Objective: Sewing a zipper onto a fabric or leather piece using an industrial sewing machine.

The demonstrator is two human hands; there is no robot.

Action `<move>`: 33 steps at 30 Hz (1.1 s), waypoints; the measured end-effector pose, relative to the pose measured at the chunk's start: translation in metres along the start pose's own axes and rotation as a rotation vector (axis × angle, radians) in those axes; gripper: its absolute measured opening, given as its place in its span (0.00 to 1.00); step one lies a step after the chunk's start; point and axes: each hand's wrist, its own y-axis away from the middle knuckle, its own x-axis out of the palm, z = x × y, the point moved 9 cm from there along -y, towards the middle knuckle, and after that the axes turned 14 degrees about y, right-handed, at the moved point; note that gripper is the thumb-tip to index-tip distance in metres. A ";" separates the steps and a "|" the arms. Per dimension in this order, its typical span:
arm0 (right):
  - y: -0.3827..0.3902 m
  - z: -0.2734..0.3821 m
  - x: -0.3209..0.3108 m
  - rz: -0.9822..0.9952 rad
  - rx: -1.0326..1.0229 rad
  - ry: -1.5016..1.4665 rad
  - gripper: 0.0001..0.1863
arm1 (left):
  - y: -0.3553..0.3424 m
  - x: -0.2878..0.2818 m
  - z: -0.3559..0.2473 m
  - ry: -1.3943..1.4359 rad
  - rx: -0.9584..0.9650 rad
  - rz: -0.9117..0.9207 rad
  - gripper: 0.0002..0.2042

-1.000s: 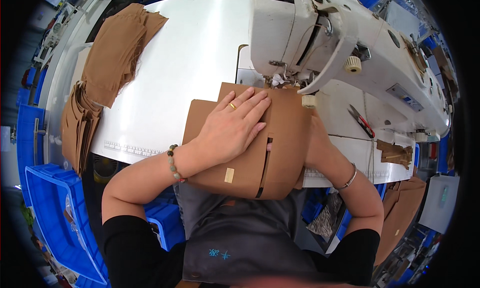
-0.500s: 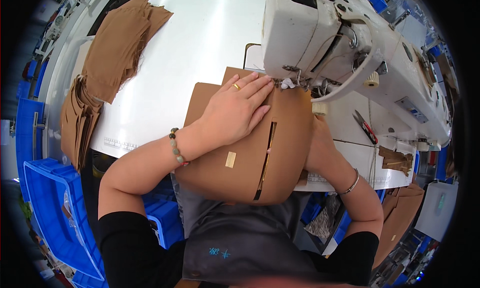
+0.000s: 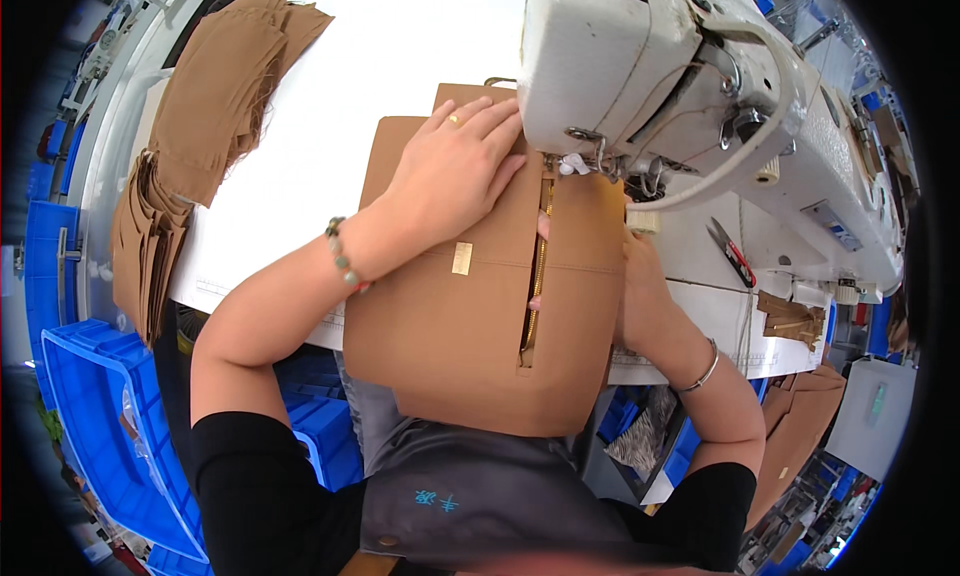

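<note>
A brown fabric panel [image 3: 440, 326] with a small gold tag lies under the needle area of a white sewing machine [image 3: 640, 86]. Its upright slot holds a gold-toothed zipper [image 3: 541, 266], whose upper end reaches the presser foot [image 3: 572, 166]. My left hand [image 3: 462, 166] rests flat on the panel left of the foot, fingers stretched out, fingertips close to the machine head. At the panel's right edge, my right hand [image 3: 645, 286] holds the fabric, most of its fingers hidden underneath. Fingertips show through the zipper slot.
Stacked brown fabric pieces [image 3: 215, 96] lie at the table's far left. Red-handled snips [image 3: 732, 253] and a brown zipper piece [image 3: 792, 319] lie right of my right hand. Blue bins [image 3: 110, 416] stand below left; more brown panels [image 3: 795, 436] hang at the right.
The panel has straightened and shifted farther away, bringing the zipper's upper end up to the foot. My left hand moved with it, away and slightly left. Fingertips show more through the slot.
</note>
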 end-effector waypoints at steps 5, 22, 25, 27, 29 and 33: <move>0.001 -0.001 0.000 -0.032 0.002 -0.035 0.35 | 0.040 -0.008 -0.038 0.137 0.090 -0.066 0.19; 0.002 -0.001 0.002 -0.004 0.006 0.011 0.28 | 0.046 0.009 -0.036 0.209 0.055 0.096 0.24; 0.002 -0.003 0.003 -0.023 0.006 -0.013 0.27 | 0.047 0.009 -0.038 0.198 0.053 0.105 0.25; 0.002 -0.004 0.003 -0.031 0.015 -0.040 0.27 | 0.046 0.009 -0.039 0.186 0.062 0.091 0.25; 0.002 -0.002 0.003 -0.026 0.000 -0.008 0.26 | 0.045 0.009 -0.038 0.177 0.061 0.087 0.25; 0.003 -0.005 0.008 0.043 0.036 -0.011 0.27 | 0.043 0.010 -0.038 0.145 0.077 0.086 0.25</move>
